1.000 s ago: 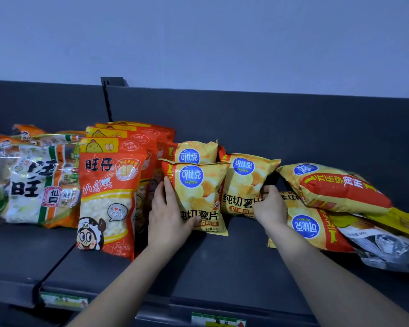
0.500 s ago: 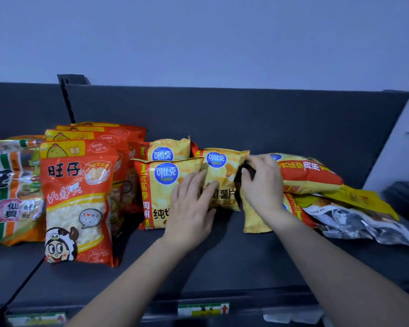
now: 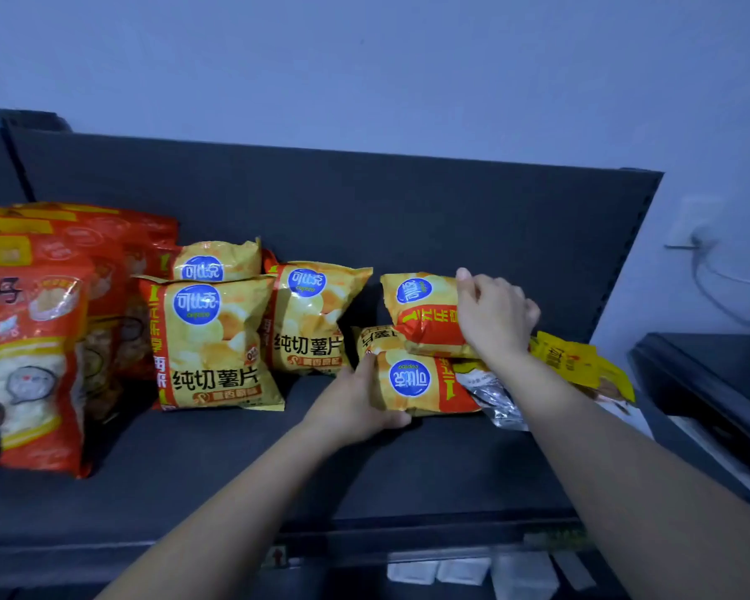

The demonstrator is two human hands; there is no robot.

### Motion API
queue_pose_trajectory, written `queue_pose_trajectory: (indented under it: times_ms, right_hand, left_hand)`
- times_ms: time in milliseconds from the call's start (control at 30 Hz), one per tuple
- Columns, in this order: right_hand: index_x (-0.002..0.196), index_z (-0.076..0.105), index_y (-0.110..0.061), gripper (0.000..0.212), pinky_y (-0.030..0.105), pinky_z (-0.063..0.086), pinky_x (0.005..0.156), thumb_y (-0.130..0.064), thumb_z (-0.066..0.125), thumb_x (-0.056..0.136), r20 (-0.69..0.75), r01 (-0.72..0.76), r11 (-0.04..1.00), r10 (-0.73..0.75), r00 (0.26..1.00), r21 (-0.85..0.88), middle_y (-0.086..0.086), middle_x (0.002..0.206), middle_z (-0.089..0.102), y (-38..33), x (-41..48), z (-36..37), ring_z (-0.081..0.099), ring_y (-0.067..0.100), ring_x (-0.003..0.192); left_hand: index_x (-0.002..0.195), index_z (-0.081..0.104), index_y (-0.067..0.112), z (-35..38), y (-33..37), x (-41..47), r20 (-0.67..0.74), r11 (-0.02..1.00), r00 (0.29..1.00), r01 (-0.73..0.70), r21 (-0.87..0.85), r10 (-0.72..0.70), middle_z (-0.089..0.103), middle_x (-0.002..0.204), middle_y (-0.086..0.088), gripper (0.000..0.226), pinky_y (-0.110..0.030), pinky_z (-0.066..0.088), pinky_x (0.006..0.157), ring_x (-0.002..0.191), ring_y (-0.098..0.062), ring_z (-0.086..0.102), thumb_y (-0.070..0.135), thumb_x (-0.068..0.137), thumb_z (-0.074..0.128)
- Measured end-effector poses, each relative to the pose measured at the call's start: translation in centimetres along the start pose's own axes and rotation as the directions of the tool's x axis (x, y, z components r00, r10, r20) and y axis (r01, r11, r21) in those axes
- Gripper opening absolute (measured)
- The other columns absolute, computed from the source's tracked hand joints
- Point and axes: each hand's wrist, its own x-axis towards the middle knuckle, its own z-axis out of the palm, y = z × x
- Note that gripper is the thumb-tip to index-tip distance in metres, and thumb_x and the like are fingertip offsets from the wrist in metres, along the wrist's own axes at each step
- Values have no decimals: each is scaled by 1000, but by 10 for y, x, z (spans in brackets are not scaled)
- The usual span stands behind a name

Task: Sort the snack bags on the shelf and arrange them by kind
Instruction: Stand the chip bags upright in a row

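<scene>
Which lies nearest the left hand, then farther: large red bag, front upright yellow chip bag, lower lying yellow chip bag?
1. Lower lying yellow chip bag: gripped by left hand.
2. Front upright yellow chip bag: leftward.
3. Large red bag: far left.

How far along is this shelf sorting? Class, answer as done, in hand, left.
Done: three yellow chip bags stand upright beside the red bags. In hand: the left hand grips the lower chip bag, the right hand grips the upper chip bag. Left: standing both with their kind, then sorting the silver bag and yellow packets at right.
</scene>
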Motion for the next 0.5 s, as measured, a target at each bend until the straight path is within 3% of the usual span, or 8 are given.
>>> queue_pose_trajectory:
  times_ms: [100, 233, 300, 400, 500]
  right_hand:
    - [102, 62, -22, 26, 42, 39, 96, -45, 58, 91, 64, -26, 995, 19, 998, 100, 4, 117, 64, 21, 10, -7, 53, 29, 115]
    - [135, 45, -20, 78, 47, 35, 104, -62, 70, 75, 211, -120, 991, 105, 972, 58, 10, 139, 44, 41, 15, -8, 39, 32, 131]
    - [142, 35, -21, 94, 49, 36, 105, -69, 70, 69, 313, -135, 987, 101, 944, 89, 10, 141, 45, 49, 19, -7, 42, 34, 131]
    - [145, 31, -27, 102, 48, 35, 104, -73, 71, 63, 376, -21, 999, 6, 927, 34, 7, 138, 50, 57, 20, -5, 46, 33, 128]
    - [142, 39, -27, 86, 42, 42, 95, -64, 72, 72, 299, 81, 995, -97, 949, 65, 7, 131, 56, 62, 19, -5, 52, 31, 120]
  left_hand:
    - [146, 26, 18, 9, 18, -2, -123, 999, 992, 42, -7, -42, 51, 136, -9, 85, -36, 45, 97, 122, -27, 51, 44, 81, 72]
    - [146, 33, 17, 15, 32, -12, -261, 995, 965, 55, 77, -33, 58, 129, -9, 63, -38, 47, 92, 116, -28, 55, 29, 90, 61]
    - [146, 36, 20, 17, 36, -15, -357, 998, 934, 43, 48, -23, 58, 131, -7, 59, -36, 46, 92, 117, -27, 54, 17, 91, 57]
    - [143, 45, 19, 19, 39, -16, -457, 994, 889, -36, -106, -16, 56, 135, -4, 54, -32, 44, 96, 122, -24, 53, 9, 91, 57]
    - [133, 57, 19, 18, 42, -14, -521, 951, 853, -159, -266, -4, 60, 128, -1, 45, -31, 46, 96, 118, -19, 55, 4, 90, 59]
